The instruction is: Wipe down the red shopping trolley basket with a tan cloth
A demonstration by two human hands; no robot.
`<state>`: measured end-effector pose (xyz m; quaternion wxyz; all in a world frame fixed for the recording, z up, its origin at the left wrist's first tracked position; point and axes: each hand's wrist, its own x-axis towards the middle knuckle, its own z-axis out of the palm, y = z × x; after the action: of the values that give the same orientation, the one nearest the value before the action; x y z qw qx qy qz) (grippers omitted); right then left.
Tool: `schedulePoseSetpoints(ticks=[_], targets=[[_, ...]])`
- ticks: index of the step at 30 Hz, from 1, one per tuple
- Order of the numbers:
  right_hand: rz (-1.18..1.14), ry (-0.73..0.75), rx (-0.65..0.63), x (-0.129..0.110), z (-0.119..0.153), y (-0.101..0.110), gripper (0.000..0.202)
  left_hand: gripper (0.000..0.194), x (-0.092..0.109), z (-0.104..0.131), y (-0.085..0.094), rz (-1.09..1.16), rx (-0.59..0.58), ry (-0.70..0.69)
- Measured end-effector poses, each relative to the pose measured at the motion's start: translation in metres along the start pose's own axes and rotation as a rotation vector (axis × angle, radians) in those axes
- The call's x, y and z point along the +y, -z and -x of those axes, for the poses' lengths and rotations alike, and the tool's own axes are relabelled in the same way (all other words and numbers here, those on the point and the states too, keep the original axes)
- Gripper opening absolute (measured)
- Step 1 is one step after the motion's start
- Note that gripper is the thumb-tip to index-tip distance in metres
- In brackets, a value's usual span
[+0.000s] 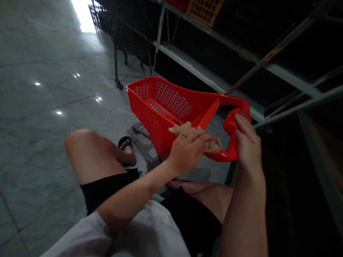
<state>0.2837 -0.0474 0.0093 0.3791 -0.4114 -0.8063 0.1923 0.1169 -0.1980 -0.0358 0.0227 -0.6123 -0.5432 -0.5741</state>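
A red plastic basket (171,103) with perforated sides stands tilted in front of my knees, and its inside shows nothing in it. My left hand (189,148) is wrapped over a knobbly, pale brown piece that looks like ginger root (213,146), held above the basket's near edge. Both ends of the piece stick out past my fingers. On the right, my right hand (248,144) grips the basket's curved red handle (227,153) at its outer end, with fingers bent over it.
A dark wire cart (128,39) on wheels stands at the back. White metal shelving (187,66) runs along the right, with a yellow crate (205,10) on top. Grey tiled floor (40,142) lies at the left. My bent knees frame the basket.
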Motion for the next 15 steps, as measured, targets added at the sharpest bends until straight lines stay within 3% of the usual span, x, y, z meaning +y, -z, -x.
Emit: schedulePoseSetpoints(ticks=[3,6,9,12,15], targets=[[-0.008,-0.005,0.024,-0.003,0.003,0.0,0.049,0.049,-0.08,-0.005,0.012,-0.127,0.017,0.093],[0.013,0.017,0.043,-0.006,0.002,-0.007,0.05,0.059,-0.163,-0.028,0.042,-0.195,0.03,0.237],[0.072,0.05,0.078,-0.012,-0.001,-0.024,0.051,0.067,-0.215,-0.062,0.074,-0.167,-0.018,0.279],[0.086,0.049,0.149,-0.024,-0.006,-0.047,0.047,0.066,-0.22,-0.085,0.08,-0.128,-0.032,0.328],[0.021,-0.012,0.241,-0.034,-0.013,-0.067,0.044,0.063,-0.18,-0.082,0.055,-0.084,-0.033,0.315]])
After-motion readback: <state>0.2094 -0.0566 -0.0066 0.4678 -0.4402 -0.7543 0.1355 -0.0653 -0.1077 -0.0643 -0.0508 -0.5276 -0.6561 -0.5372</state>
